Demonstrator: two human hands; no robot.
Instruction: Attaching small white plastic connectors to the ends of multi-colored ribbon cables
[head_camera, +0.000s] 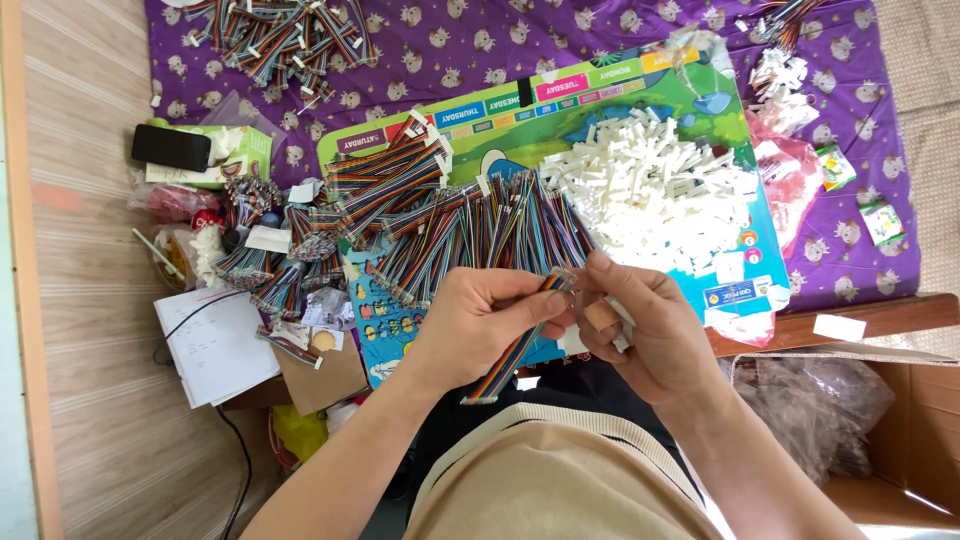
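While both hands work close over lap, left hand (480, 320) pinches rainbow ribbon cable (520, 345) near its top end; right hand (640, 325) grip pressed on small white connector (622, 340) at cable tip. Step looks like fitting housing onto wires; needs careful alignment. Beyond: cable bundles (470, 230), white connector pile (650, 185) on colourful board (500, 130), purple cloth (560, 40).

Rainbow-striped ribbon cable (515, 345), white connector pile (650, 190), purple animal-print cloth (560, 40), green and blue board (690, 90).
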